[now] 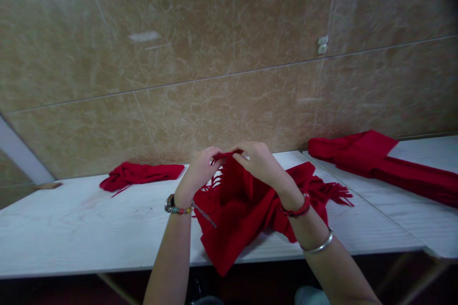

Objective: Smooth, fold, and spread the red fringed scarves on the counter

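Note:
A red fringed scarf (pixel 236 209) lies bunched on the white table, one corner drooping over the front edge. Its upper edge is lifted off the tabletop between my two hands. My left hand (pixel 202 169) pinches that edge near a row of fringe, thumb and fingers together. Close beside it, my right hand (pixel 259 159) grips the same edge between thumb and fingertips. More fringe (pixel 339 193) spreads out on the table to the right of my right wrist.
Another red cloth (pixel 143 174) lies crumpled against the wall at the left. Folded red scarves (pixel 361 152) are piled at the right, on an adjoining table. The white table (pixel 89 228) meets a brown marbled wall (pixel 214 57) behind. Its front edge runs just before me.

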Demonstrator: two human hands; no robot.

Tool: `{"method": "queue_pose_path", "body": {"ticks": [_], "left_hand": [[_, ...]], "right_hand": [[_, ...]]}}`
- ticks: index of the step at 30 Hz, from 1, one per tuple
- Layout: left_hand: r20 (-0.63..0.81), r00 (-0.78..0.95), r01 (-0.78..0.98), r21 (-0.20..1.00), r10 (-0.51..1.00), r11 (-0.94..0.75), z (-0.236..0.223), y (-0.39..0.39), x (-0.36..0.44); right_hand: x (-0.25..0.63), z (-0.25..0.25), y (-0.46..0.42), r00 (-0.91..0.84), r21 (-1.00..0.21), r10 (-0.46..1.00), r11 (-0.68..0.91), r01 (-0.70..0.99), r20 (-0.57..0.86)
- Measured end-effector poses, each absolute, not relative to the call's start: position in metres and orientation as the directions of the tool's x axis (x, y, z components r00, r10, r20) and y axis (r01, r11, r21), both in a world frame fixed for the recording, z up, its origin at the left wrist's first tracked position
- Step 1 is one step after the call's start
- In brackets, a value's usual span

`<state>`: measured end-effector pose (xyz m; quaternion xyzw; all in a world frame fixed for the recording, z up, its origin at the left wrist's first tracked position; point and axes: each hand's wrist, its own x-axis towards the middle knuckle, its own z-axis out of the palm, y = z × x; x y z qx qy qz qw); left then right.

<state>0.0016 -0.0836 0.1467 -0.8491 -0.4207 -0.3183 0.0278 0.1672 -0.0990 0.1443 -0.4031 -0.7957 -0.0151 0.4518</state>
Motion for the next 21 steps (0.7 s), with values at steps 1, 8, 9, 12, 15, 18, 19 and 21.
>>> {"method": "queue_pose_path", "body": {"ticks": [1,8,9,12,15,18,19,21], "left_hand": [[0.546,0.448,0.720,0.250,0.708,-0.648,0.145,-0.083,0.002],[0.492,0.442,0.704,0.328,0.750,-0.630,0.142,-0.081,0.003],[0.487,0.441,0.714,0.319,0.754,-0.624,0.142,-0.082,0.003],[0.454,0.450,0.734,0.303,0.769,-0.608,0.144,-0.084,0.005],[0.441,0.479,0.728,0.284,0.759,-0.624,0.144,-0.085,0.006],[0.422,0.479,0.746,0.266,0.770,-0.610,0.144,-0.085,0.004],[0.409,0.478,0.751,0.268,0.777,-0.603,0.143,-0.085,0.003],[0.383,0.482,0.754,0.276,0.788,-0.596,0.143,-0.085,0.001]], "right_hand": [[0.168,0.144,-0.097,-0.209,-0.369,0.627,0.659,0.655,0.750],[0.183,0.141,-0.090,-0.168,-0.395,0.610,0.673,0.625,0.774],[0.184,0.140,-0.092,-0.247,-0.349,0.580,0.722,0.597,0.776],[0.180,0.140,-0.096,-0.401,-0.274,0.528,0.797,0.538,0.749],[0.176,0.142,-0.096,-0.357,-0.303,0.613,0.715,0.631,0.705],[0.181,0.146,-0.093,-0.240,-0.340,0.649,0.635,0.694,0.722],[0.184,0.147,-0.092,-0.185,-0.359,0.644,0.615,0.702,0.742],[0.192,0.148,-0.090,-0.096,-0.391,0.635,0.581,0.714,0.767]]}}
